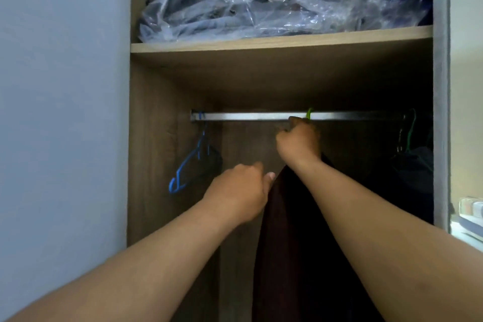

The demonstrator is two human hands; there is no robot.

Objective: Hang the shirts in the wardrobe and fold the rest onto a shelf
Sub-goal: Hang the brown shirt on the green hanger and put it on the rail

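Shirt [292, 230] hung dark at lower centre, straight down beneath the right hand [299, 142], whose grip clamped the green hanger [309, 113] hooking the rail [235, 116]; left hand [241, 191] pinched its shoulder edge.

A shelf [261, 44] above the rail [235, 116], bag [261, 0] on it.
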